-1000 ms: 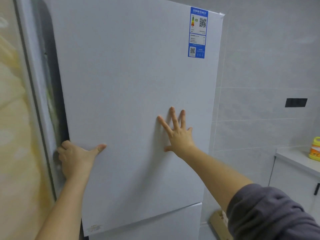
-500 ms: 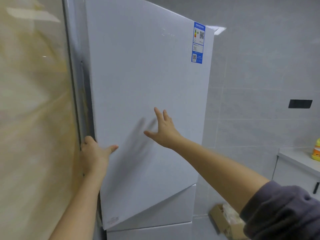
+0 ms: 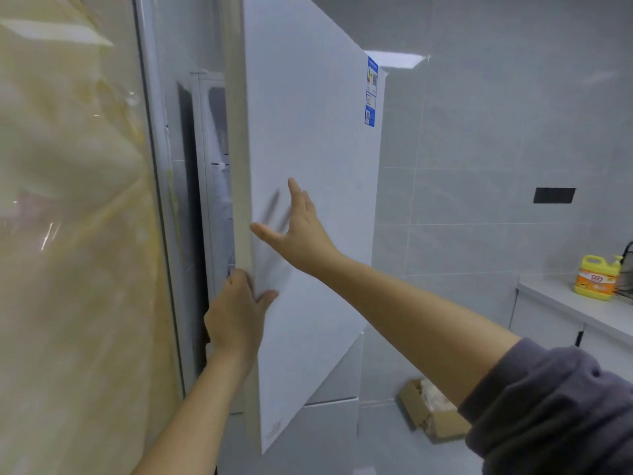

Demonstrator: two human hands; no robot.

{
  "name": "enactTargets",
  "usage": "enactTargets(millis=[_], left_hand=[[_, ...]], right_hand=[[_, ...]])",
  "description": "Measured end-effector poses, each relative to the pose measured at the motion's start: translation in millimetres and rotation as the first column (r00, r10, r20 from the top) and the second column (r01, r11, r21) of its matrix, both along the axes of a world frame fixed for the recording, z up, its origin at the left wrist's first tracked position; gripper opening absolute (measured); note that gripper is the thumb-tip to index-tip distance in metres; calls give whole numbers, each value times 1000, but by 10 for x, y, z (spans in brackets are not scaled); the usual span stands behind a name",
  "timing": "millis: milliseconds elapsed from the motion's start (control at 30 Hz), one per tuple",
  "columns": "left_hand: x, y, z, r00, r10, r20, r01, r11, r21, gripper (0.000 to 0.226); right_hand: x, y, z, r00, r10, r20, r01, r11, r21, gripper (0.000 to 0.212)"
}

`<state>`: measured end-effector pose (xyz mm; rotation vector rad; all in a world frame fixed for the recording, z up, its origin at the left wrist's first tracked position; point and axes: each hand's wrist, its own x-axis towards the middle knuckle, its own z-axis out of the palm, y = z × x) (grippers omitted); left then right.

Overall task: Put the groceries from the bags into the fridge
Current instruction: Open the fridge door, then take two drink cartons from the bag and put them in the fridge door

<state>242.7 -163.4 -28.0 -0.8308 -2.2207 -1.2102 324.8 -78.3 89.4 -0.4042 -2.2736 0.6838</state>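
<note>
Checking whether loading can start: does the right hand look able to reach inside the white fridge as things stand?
Probably not. The white fridge door, only partly open, stands between the right hand and the narrow interior gap, where the left hand holds the door's edge.

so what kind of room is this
Most likely a home kitchen: a tall white fridge with its door ajar, a yellow bottle, probably dish soap, on a white counter, and grey tiled walls.

The fridge door [image 3: 308,149] looks matt white, perhaps metal; the wall panel [image 3: 68,234] is glossy.
</note>
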Motion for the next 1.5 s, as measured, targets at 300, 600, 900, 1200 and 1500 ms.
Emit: enactTargets(millis=[300,600,900,1200,1500], left_hand=[[679,132,-45,935,-105,-338,84,993,-78,58],[18,155,-232,848,-427,-314,358,898,-256,54],[309,735,-359,723,-614,-316,501,781,-373,48],[978,1164,-306,553,-765,-331,679,644,-352,45],[374,1989,-215,433,-868,-243,765,496,-410,71]], right_hand=[[476,-67,90,977,-212,-7,212,972,100,88],[1259,268,31,992,-119,-43,122,991,63,82],[1829,537,-111,947,-181,-265,158,981,-109,73],[2284,912,-331,802,-525,-285,507,851,-138,84],[2608,1465,-437,680,-694,-238,671,719,-179,77]])
